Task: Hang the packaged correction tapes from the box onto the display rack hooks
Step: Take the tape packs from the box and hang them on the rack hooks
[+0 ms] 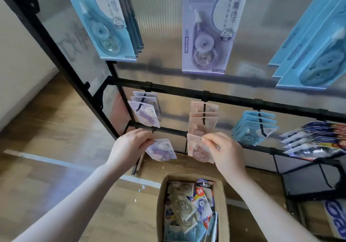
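**Both hands mid-hang at the low rail**

Left hand [131,144] pinches a purple pack [161,150] by its top edge, just below the low rail [168,130]. Right hand [224,151] grips a pink pack [196,148] near its hook [185,146], under the pink row already hung. The box [223,211] sits near, below, plenty left inside. Next, I'd judge: line each hang-hole up with a hook tip, slide on.

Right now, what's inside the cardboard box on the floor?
The box holds a jumbled pile of packets of correction tape, some grey, some blue and colourful. Whatever lies beneath the top ones is covered.
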Demonstrator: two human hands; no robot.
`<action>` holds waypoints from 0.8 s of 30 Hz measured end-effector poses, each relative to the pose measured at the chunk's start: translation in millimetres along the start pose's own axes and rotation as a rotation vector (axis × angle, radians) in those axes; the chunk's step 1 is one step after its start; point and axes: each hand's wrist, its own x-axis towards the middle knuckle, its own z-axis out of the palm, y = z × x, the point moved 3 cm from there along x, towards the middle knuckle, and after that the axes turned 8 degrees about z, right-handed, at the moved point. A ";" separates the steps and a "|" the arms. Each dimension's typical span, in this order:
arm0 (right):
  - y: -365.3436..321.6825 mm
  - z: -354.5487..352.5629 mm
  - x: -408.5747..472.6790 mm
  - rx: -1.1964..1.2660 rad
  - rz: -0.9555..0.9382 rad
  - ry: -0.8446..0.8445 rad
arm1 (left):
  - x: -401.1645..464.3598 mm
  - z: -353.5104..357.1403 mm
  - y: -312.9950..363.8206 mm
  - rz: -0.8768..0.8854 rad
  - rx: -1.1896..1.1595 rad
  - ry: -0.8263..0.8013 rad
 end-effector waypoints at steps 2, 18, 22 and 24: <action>-8.7 4.4 9.3 -0.010 -0.002 0.034 | 6.8 -10.9 -16.5 0.009 0.002 0.013; -5.2 19.5 32.0 -0.141 0.018 0.028 | 50.1 -22.4 -68.8 0.113 -0.015 0.098; -3.2 17.6 35.6 -0.171 -0.008 0.019 | 52.0 -20.6 -70.0 0.147 0.001 0.098; -1.8 16.7 40.3 -0.172 -0.014 0.027 | 54.9 -22.4 -70.3 0.148 -0.010 0.104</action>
